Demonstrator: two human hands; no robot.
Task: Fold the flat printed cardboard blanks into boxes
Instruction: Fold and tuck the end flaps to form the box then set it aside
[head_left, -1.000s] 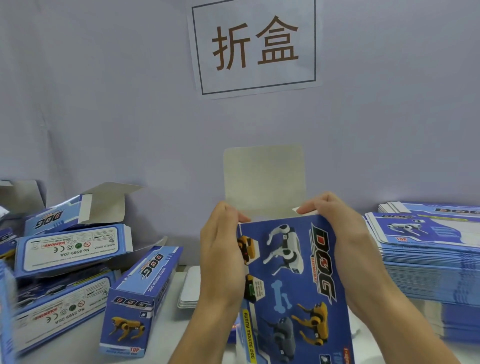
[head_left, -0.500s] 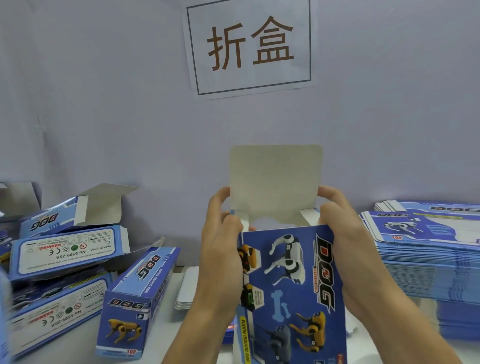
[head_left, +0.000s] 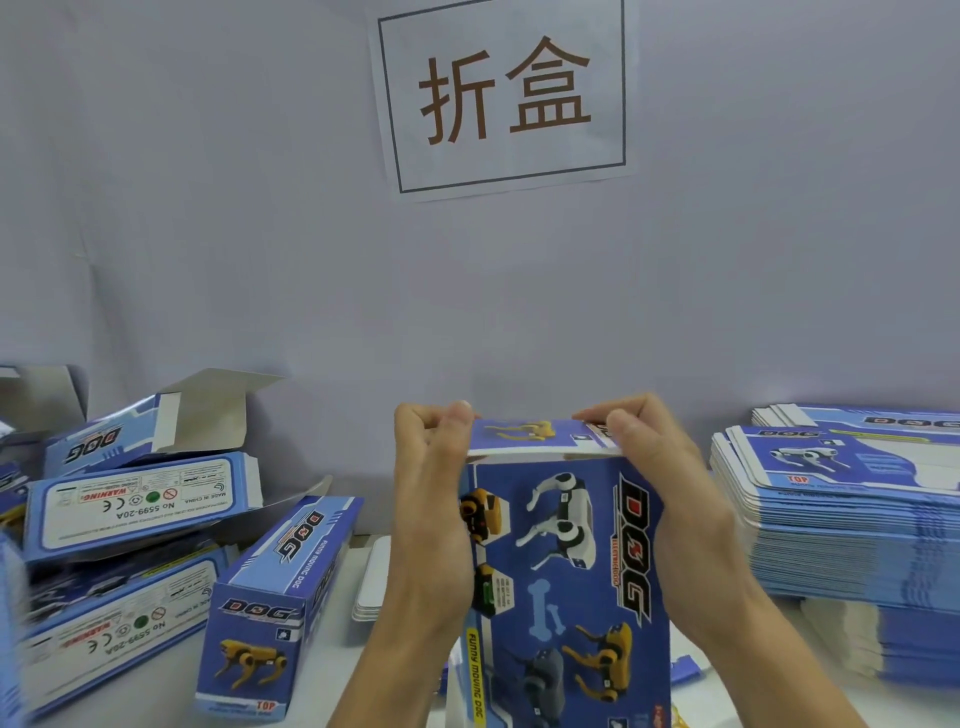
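Observation:
I hold a blue printed dog box upright in front of me, its picture side facing me. Its top lid flap is folded down over the opening. My left hand grips the box's upper left corner, fingers curled over the lid's left end. My right hand grips the upper right corner, thumb and fingers pinching the lid's right end. The box's bottom runs out of view.
A tall stack of flat blanks lies at the right. Several folded boxes are piled at the left, one lying nearest me. A small stack of white cards sits behind my left wrist. A paper sign hangs on the wall.
The lid flap stood upright above the box; it is now folded down over the top. Both hands moved up to the lid's ends.

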